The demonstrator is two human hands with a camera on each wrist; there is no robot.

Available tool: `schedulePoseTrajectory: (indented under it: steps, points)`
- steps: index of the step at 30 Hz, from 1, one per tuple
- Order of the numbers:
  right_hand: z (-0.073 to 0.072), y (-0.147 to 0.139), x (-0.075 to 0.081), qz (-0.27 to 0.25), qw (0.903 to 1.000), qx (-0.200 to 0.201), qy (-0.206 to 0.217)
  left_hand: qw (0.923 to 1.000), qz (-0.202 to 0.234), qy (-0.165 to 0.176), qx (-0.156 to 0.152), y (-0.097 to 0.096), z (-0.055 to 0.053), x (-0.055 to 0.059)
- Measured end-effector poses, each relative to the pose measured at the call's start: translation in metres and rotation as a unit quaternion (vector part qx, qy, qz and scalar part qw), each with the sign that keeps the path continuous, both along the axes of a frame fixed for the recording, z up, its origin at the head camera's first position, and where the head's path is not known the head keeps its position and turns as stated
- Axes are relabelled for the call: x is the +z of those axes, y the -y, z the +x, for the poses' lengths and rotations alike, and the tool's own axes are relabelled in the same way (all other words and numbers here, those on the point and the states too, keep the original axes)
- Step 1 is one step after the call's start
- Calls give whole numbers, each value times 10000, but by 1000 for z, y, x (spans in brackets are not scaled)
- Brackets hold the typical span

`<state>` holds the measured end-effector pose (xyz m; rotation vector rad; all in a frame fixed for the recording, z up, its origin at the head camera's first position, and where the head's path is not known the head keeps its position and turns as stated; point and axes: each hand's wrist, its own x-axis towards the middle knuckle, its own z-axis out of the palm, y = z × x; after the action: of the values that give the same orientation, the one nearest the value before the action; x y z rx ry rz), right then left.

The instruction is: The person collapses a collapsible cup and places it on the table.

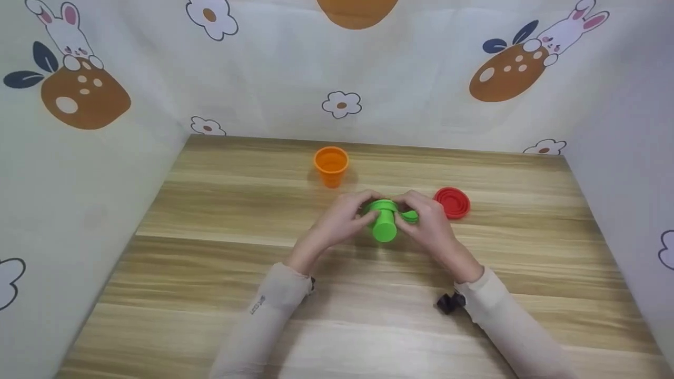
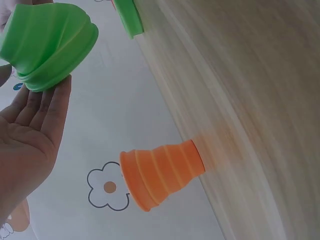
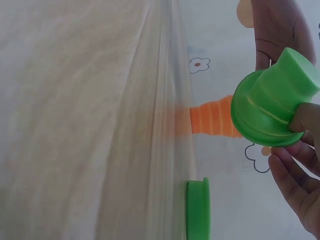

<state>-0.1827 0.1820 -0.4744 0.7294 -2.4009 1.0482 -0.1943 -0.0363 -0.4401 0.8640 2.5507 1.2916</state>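
Both hands hold a green collapsible cup (image 1: 385, 229) above the table, its narrow base turned toward the head camera. Ridged folds show along the wall of this green cup (image 2: 52, 42) in the left wrist view. My left hand (image 1: 342, 216) grips it on the left, thumb on the wall and fingers under the wide rim. From the right, my right hand (image 1: 430, 218) pinches the rim, with its thumb pressed on the wall of the cup (image 3: 272, 102). Close by the right hand, a flat green collapsed piece (image 3: 198, 210) sits on the table, partly covered by that hand in the head view.
An orange collapsible cup (image 1: 331, 166) stands extended and upright behind the hands. To the right of the right hand lies a red collapsed cup (image 1: 452, 203) with concentric rings. Patterned cloth walls (image 1: 274, 79) border the wooden table (image 1: 210, 273) at the back and sides.
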Motion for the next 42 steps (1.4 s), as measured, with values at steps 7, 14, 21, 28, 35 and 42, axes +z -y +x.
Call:
schedulePoseTrajectory:
  steps: [7, 14, 21, 28, 35, 42]
  points:
    - [-2, -5, 0, -577, 9937, 384, 886, 9980, 579, 237, -75, 3, -4, -1]
    - [-3, -9, 0, -1272, 9726, 785, 1781, 9857, 1529, 713, -12, 9, -7, -6]
    - [-2, -5, 0, -1519, 9713, 824, 1636, 9839, 1627, 737, -45, 9, -7, -8]
    - [-1, -2, 2, -1190, 9855, 556, 1074, 9836, 1562, 899, -80, 9, -5, -8]
    - [1, -1, 5, -631, 9964, 275, 498, 9880, 1257, 897, -52, 7, -3, -9]
    - [1, 0, 6, -418, 9974, 347, 474, 9935, 841, 768, -35, 3, -4, -5]
